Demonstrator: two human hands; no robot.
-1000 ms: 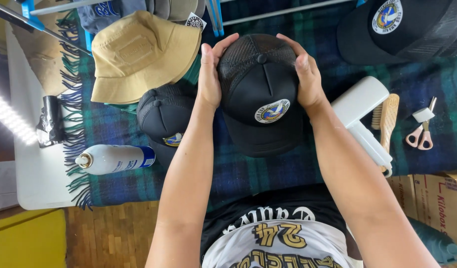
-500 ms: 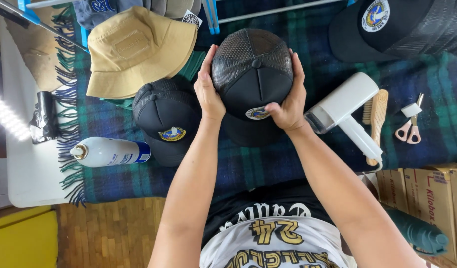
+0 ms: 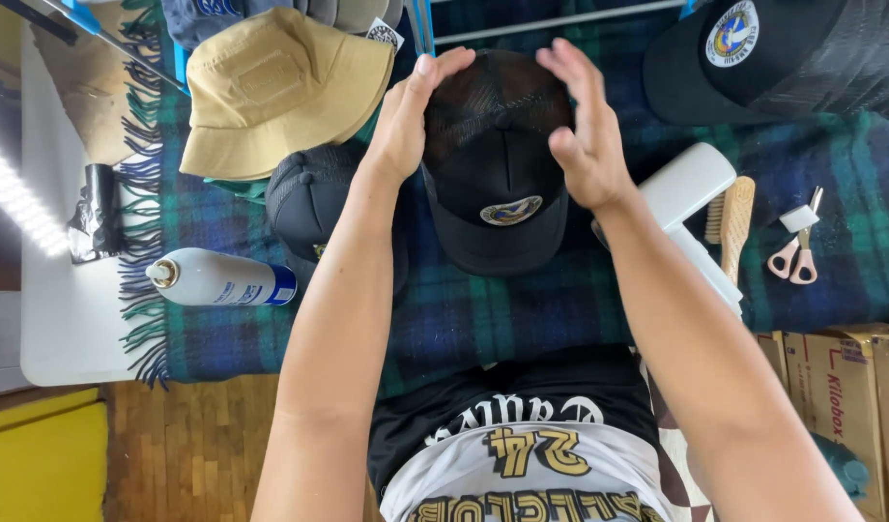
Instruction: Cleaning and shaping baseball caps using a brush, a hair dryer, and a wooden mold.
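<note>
A black mesh-back cap (image 3: 493,155) with a round patch on its front sits over the plaid blanket (image 3: 522,319), brim pointing toward me. My left hand (image 3: 406,121) grips its left side, fingers curled over the back edge. My right hand (image 3: 585,126) is at its right side with fingers straight and spread; only the thumb seems to touch the crown. Under my left forearm lies a second black cap (image 3: 309,198) with a similar patch.
A tan bucket hat (image 3: 280,87) lies at the upper left and another black cap (image 3: 754,48) at the upper right. There is a white spray can (image 3: 217,280) on the left. At right are a white handheld device (image 3: 691,188), a wooden brush (image 3: 734,227) and pink scissors (image 3: 797,256). Cardboard boxes (image 3: 841,387) stand at the lower right.
The cap has turned and shifted a little away from me. My right hand has left the front patch, risen to the cap's right side and spread its fingers. My left hand slid toward the cap's back.
</note>
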